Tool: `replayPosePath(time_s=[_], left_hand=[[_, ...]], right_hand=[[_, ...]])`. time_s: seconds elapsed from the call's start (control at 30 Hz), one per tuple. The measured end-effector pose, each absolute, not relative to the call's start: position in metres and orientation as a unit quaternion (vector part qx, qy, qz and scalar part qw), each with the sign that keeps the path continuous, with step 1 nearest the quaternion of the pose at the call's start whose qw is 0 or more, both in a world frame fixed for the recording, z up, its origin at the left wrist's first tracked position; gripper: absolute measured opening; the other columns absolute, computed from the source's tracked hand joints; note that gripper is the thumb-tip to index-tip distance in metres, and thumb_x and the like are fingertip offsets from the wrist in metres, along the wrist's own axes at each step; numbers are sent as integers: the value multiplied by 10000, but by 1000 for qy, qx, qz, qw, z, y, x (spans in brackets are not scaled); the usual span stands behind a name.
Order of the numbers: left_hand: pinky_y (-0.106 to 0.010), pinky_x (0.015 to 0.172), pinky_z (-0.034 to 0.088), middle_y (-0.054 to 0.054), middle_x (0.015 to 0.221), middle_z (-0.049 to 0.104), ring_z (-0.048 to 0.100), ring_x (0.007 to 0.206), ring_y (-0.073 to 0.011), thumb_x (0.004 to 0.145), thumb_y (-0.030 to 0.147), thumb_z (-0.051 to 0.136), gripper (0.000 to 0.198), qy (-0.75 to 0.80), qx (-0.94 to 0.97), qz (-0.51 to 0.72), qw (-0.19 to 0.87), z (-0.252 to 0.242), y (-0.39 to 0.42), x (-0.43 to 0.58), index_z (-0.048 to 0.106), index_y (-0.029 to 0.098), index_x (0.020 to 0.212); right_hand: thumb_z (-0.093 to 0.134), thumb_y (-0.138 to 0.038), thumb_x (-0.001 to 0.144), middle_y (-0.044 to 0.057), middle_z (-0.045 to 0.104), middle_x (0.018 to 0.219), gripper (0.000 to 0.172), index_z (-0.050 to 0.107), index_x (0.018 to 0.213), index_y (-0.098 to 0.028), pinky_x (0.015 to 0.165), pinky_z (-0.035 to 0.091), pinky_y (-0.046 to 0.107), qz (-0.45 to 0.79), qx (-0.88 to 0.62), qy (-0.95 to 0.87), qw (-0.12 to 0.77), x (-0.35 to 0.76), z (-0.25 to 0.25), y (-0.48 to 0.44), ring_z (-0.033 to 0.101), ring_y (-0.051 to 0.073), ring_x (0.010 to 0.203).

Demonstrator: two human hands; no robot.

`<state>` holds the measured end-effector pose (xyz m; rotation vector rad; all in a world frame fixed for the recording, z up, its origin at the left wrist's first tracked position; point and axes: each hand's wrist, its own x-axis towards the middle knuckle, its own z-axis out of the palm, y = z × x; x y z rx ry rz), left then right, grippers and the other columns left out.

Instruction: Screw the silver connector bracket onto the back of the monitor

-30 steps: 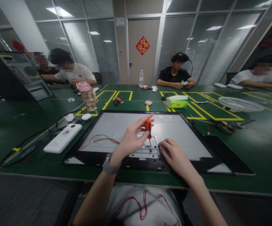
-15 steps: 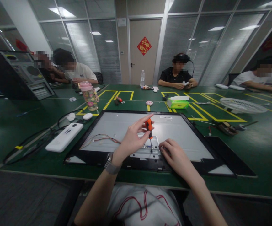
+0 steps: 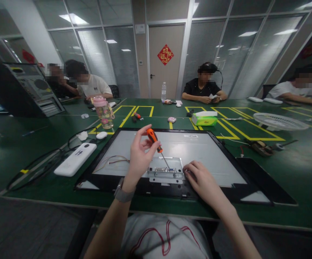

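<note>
In the head view, my left hand (image 3: 142,154) holds an orange and black screwdriver (image 3: 154,140) by its handle, tilted, with the shaft pointing down to the right. Its tip is over the metal bracket (image 3: 156,178) with a small circuit board and connectors; whether it touches cannot be told. The bracket sits on the grey back of a black-framed display panel (image 3: 212,151), lying flat on the table. My right hand (image 3: 200,176) rests at the bracket's right end, fingers curled; what they pinch, if anything, is hidden. Thin wires (image 3: 115,158) run from under my left hand leftward across the panel.
On the green table (image 3: 64,194), a white power bank (image 3: 75,159) and black cables (image 3: 37,169) lie left. A pink-lidded bottle (image 3: 103,113), a green tissue pack (image 3: 204,118) and a white round grille (image 3: 280,121) stand farther back. Several people sit across the table.
My left hand has moved left with the screwdriver, which went from nearly upright over the bracket's front edge to tilted, its tip farther back. My right hand stays in place.
</note>
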<state>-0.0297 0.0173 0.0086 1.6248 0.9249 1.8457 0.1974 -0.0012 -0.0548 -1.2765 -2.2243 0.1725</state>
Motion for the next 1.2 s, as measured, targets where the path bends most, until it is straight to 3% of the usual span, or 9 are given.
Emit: replayPosePath(time_s=[0.13, 0.77, 0.9, 1.0, 1.13, 1.2], left_hand=[[-227, 648, 604, -14, 1005, 534, 644, 692, -87, 799, 212, 701, 457, 363, 587, 691, 213, 4, 10, -49, 555, 232, 1232], [-230, 730, 578, -28, 1040, 554, 635, 779, -98, 806, 235, 708, 455, 399, 651, 633, 127, -11, 6, -53, 571, 239, 1240], [-310, 777, 600, -81, 1098, 609, 669, 813, -135, 898, 268, 590, 360, 341, 656, 634, 226, -10, 3, -49, 532, 219, 1249], [-303, 733, 601, -75, 1054, 611, 662, 765, -128, 919, 279, 556, 310, 315, 638, 649, 270, -10, 0, -43, 528, 213, 1221], [-239, 739, 546, -32, 1005, 550, 599, 826, -117, 853, 232, 656, 266, 372, 627, 671, 138, -12, 1, -38, 603, 232, 1115], [-240, 761, 530, -34, 1016, 549, 595, 843, -119, 860, 239, 650, 253, 377, 631, 666, 123, -12, 1, -37, 617, 237, 1111]], right_hand=[[445, -151, 928, 77, 607, 900, 183, 618, 903, -207, 796, 507, 392, 64, -479, -830, 278, 197, -56, -1, 592, 244, 859], [446, -156, 919, 78, 617, 882, 194, 631, 887, -203, 778, 513, 393, 58, -472, -829, 293, 197, -56, -1, 593, 238, 830], [442, -157, 926, 80, 617, 890, 196, 629, 889, -202, 790, 513, 397, 63, -473, -829, 294, 197, -57, -1, 591, 239, 839], [437, -166, 937, 83, 614, 906, 192, 623, 908, -198, 805, 510, 406, 69, -478, -829, 282, 198, -57, -1, 591, 247, 859], [446, -163, 933, 80, 615, 909, 182, 621, 903, -201, 797, 510, 399, 69, -482, -828, 278, 198, -57, -1, 598, 249, 864], [448, -157, 930, 80, 616, 911, 180, 619, 902, -203, 798, 510, 400, 70, -481, -829, 277, 197, -56, -1, 599, 249, 866]])
